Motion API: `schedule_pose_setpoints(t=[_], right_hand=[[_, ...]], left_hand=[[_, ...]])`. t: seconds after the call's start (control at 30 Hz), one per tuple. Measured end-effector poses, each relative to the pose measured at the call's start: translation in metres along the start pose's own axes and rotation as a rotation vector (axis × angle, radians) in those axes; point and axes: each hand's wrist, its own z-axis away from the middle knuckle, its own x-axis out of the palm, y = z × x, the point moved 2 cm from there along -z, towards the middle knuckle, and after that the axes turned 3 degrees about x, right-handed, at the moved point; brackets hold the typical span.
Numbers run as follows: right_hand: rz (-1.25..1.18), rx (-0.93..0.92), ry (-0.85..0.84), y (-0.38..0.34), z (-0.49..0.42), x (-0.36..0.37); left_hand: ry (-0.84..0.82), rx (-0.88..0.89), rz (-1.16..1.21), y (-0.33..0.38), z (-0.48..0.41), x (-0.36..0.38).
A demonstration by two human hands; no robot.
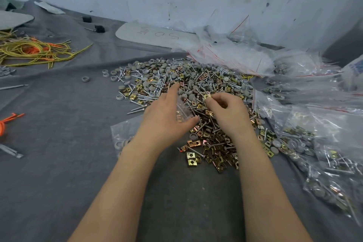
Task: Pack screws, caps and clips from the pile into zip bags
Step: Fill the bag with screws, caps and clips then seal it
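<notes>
A wide pile (176,82) of silver screws, grey round caps and brass clips covers the grey cloth in the middle. My left hand (165,116) holds a small clear zip bag (182,110) between thumb and fingers, its index finger stretched out over the pile. A few brass clips show inside that bag. My right hand (227,112) sits just to the right, fingers curled, pinching a brass clip (207,96) at its fingertips above the pile. Loose brass clips (193,158) lie nearest me.
Filled zip bags (318,143) are heaped along the right side, and empty red-striped bags (231,53) lie behind the pile. Another flat bag (122,135) lies under my left wrist. Yellow and orange cords (33,51) are at the far left. A grey wall rises behind.
</notes>
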Motion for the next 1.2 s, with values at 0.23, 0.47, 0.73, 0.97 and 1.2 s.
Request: schedule_pose_setpoints(t=[0.23, 0.47, 0.73, 0.97, 1.2], right_hand=[[0.001, -0.133, -0.214, -0.016, 0.006, 0.013], [0.289, 0.18, 0.011, 0.009, -0.001, -0.008], [0.545, 0.2, -0.014, 0.005, 0.0, 0.012], [0.283, 0.169, 0.005, 0.008, -0.002, 0.007], [-0.129, -0.013, 0.038, -0.011, 0.004, 0.006]], left_hand=[[0.014, 0.024, 0.024, -0.001, -0.001, 0.0], [0.033, 0.025, 0.026, 0.001, 0.002, -0.001], [0.036, 0.022, 0.02, 0.0, 0.001, 0.0], [0.035, 0.017, 0.016, 0.0, 0.002, 0.0], [0.013, 0.024, 0.026, 0.001, 0.001, 0.002]])
